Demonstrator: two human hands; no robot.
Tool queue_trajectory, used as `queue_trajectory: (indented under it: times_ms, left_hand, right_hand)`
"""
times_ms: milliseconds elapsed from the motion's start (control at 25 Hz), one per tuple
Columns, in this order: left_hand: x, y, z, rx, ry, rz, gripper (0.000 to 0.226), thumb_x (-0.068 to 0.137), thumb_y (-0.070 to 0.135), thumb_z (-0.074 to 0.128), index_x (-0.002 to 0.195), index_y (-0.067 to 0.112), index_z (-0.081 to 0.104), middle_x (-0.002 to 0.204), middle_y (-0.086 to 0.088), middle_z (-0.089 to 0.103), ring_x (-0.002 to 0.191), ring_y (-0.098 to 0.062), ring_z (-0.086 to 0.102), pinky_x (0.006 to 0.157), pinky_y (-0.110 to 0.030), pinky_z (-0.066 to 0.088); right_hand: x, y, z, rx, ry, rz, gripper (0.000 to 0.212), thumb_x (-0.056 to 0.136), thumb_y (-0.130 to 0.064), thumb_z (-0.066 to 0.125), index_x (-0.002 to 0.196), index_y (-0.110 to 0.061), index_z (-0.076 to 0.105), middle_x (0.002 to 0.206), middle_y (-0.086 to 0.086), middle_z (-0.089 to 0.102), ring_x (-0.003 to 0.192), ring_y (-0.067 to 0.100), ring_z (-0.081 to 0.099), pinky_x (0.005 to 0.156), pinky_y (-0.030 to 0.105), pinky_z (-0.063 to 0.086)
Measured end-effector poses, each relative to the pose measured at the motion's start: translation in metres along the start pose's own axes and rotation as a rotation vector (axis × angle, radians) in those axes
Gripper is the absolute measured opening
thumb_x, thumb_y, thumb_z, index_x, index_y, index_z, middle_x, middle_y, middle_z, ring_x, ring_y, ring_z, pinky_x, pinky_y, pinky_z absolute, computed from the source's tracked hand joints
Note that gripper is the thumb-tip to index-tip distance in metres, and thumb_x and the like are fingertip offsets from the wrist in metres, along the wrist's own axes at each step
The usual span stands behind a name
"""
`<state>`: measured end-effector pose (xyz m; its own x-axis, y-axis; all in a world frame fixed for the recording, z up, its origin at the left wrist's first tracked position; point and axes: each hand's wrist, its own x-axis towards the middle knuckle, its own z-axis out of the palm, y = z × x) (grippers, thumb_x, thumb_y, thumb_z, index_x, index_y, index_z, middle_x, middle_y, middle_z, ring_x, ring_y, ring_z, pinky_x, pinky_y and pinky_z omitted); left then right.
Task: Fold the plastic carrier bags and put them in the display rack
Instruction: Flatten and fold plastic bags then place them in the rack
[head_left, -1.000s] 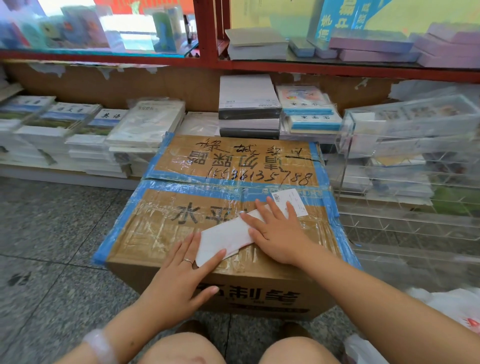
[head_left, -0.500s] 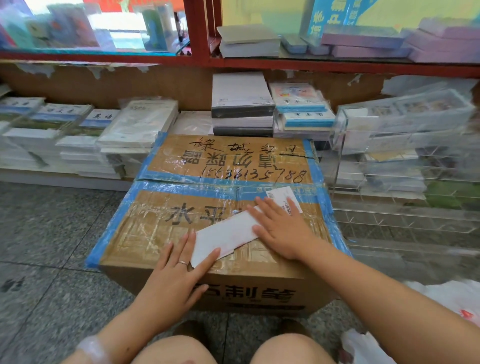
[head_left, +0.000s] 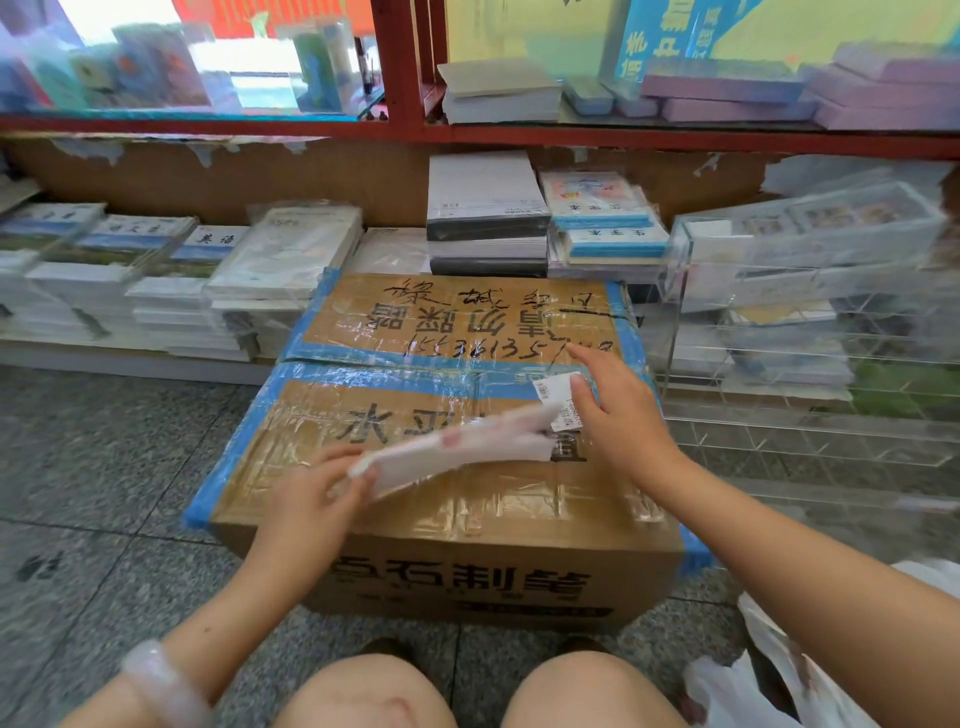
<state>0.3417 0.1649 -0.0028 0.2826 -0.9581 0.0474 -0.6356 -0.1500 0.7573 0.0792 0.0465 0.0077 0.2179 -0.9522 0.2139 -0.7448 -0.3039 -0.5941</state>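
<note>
Folded white plastic carrier bag, lifted off taped brown cardboard box: pinched by left hand; right hand released, fingers spread. Folding judged finished; next, transfer to clear acrylic display rack.

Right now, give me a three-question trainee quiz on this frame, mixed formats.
1. True or false: the folded bag lies flat on the cardboard box.
2. Which hand has a grip on the bag? A) left hand B) right hand C) both
3. Fill in: the clear acrylic rack stands to the ___ of the box.

Key: 1. False, its near end is lifted off the box top. 2. A, the left pinches the near end; the right hand's fingers are spread with none curled round it. 3. Right.
</note>
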Motion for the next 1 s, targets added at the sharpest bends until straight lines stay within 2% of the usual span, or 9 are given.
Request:
queue_trajectory:
  times_ms: [80, 200, 360, 480, 600, 680, 760, 880, 1000]
  left_hand:
    - [0.004, 0.013, -0.005, -0.440, 0.016, -0.409, 0.015, 0.096, 0.016, 0.049, 0.096, 0.009, 0.062, 0.089, -0.007, 0.063, 0.078, -0.022, 0.058, 0.067, -0.029, 0.044]
    - [0.000, 0.020, -0.006, -0.766, -0.036, -0.726, 0.005, 0.093, 0.001, 0.049, 0.093, 0.005, 0.053, 0.090, -0.013, 0.061, 0.076, -0.023, 0.059, 0.060, -0.033, 0.050]
    - [-0.017, 0.031, 0.001, -0.807, -0.176, -0.844, 0.010, 0.088, -0.009, 0.051, 0.090, 0.001, 0.048, 0.090, -0.021, 0.061, 0.071, -0.029, 0.063, 0.042, -0.026, 0.053]
    - [-0.023, 0.043, 0.001, -0.798, -0.263, -0.854, 0.009, 0.089, -0.005, 0.053, 0.095, 0.001, 0.051, 0.088, -0.023, 0.065, 0.066, -0.030, 0.068, 0.045, -0.027, 0.055]
    - [-0.019, 0.040, -0.008, -0.517, -0.403, -0.703, 0.015, 0.096, 0.015, 0.050, 0.106, 0.007, 0.057, 0.079, -0.012, 0.073, 0.064, -0.022, 0.070, 0.052, -0.027, 0.056]
    - [-0.008, 0.023, -0.015, -0.039, -0.340, -0.377, 0.023, 0.096, 0.020, 0.049, 0.116, 0.016, 0.059, 0.085, 0.006, 0.071, 0.070, -0.009, 0.066, 0.061, -0.020, 0.050]
    - [0.006, 0.010, -0.019, 0.327, -0.277, 0.023, 0.042, 0.090, 0.012, 0.055, 0.129, 0.029, 0.050, 0.112, 0.023, 0.054, 0.083, 0.000, 0.054, 0.071, -0.011, 0.041]
    - [0.021, 0.007, -0.005, 0.294, -0.391, 0.262, 0.052, 0.085, 0.010, 0.064, 0.121, 0.043, 0.046, 0.116, 0.029, 0.047, 0.083, 0.004, 0.049, 0.076, -0.011, 0.040]
    - [0.030, 0.009, 0.013, -0.062, -0.345, 0.088, 0.024, 0.086, 0.014, 0.065, 0.085, 0.038, 0.064, 0.073, 0.019, 0.066, 0.070, 0.002, 0.059, 0.065, -0.014, 0.044]
  right_hand:
    - [-0.011, -0.027, -0.002, 0.122, 0.102, -0.138, 0.038, 0.097, -0.011, 0.043, 0.134, -0.015, 0.049, 0.126, 0.000, 0.056, 0.111, 0.010, 0.050, 0.092, 0.025, 0.040]
    - [-0.029, -0.057, 0.007, 0.037, -0.018, -0.444, 0.038, 0.091, -0.013, 0.055, 0.129, -0.013, 0.053, 0.119, 0.002, 0.059, 0.101, 0.007, 0.052, 0.083, 0.023, 0.043]
    - [-0.036, -0.057, 0.038, -0.283, -0.478, -0.502, 0.066, 0.090, -0.036, 0.058, 0.147, -0.024, 0.027, 0.152, 0.002, 0.029, 0.139, 0.019, 0.024, 0.113, 0.039, 0.024]
    - [-0.039, -0.053, 0.060, -0.255, -0.467, -0.393, 0.062, 0.090, -0.028, 0.058, 0.146, -0.022, 0.031, 0.153, 0.002, 0.026, 0.141, 0.020, 0.020, 0.113, 0.039, 0.019]
    - [-0.037, -0.052, 0.070, -0.101, -0.378, -0.315, 0.042, 0.091, -0.013, 0.054, 0.133, -0.017, 0.052, 0.138, 0.001, 0.049, 0.128, 0.020, 0.040, 0.106, 0.036, 0.033]
    - [-0.035, -0.051, 0.071, -0.038, -0.364, -0.273, 0.037, 0.092, -0.008, 0.053, 0.127, -0.016, 0.058, 0.132, -0.001, 0.055, 0.122, 0.018, 0.046, 0.100, 0.032, 0.038]
    - [-0.034, -0.052, 0.070, -0.012, -0.375, -0.228, 0.036, 0.092, -0.008, 0.053, 0.126, -0.018, 0.059, 0.130, -0.003, 0.056, 0.121, 0.015, 0.048, 0.095, 0.030, 0.039]
    - [-0.030, -0.057, 0.066, 0.000, -0.394, -0.185, 0.033, 0.091, -0.009, 0.054, 0.121, -0.020, 0.061, 0.124, -0.003, 0.059, 0.114, 0.016, 0.052, 0.089, 0.033, 0.044]
    - [-0.026, -0.064, 0.062, 0.093, -0.402, -0.087, 0.019, 0.091, -0.026, 0.056, 0.106, -0.018, 0.065, 0.098, -0.001, 0.068, 0.089, 0.018, 0.061, 0.076, 0.035, 0.049]
